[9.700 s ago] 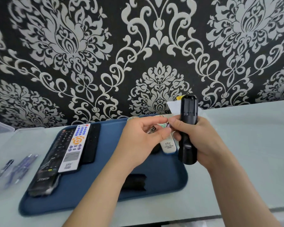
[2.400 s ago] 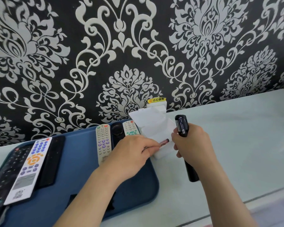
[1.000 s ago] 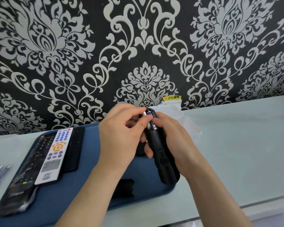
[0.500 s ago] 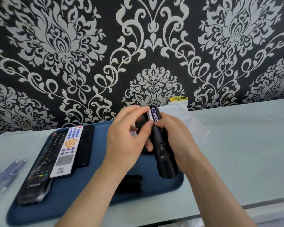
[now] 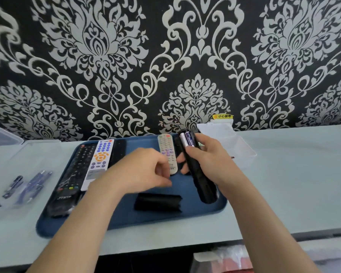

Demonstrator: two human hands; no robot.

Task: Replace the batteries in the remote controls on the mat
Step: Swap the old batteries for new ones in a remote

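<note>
The right hand (image 5: pixel 209 157) grips a black remote (image 5: pixel 205 189) over the 3 o'clock side of the mat (image 5: pixel 126 221). Its fingers wrap round the remote's middle and hide it. The far end is open, with purple batteries (image 5: pixel 187 139) seated inside. The left hand (image 5: pixel 144 170) hovers over the mat's centre, fingers curled and blurred; I cannot tell whether they pinch anything. What seems to be a black cover (image 5: pixel 158 202) lies at 6 o'clock. A white remote (image 5: pixel 99 162) and a dark remote (image 5: pixel 73 174) lie at 9 o'clock. A grey remote (image 5: pixel 166 152) at 12 is partly hidden by the left hand. Off the mat, a clear box (image 5: pixel 238 146) sits at 2 o'clock on the surface (image 5: pixel 293 174), and a blurred bag (image 5: pixel 26 190) lies at 9.
</note>
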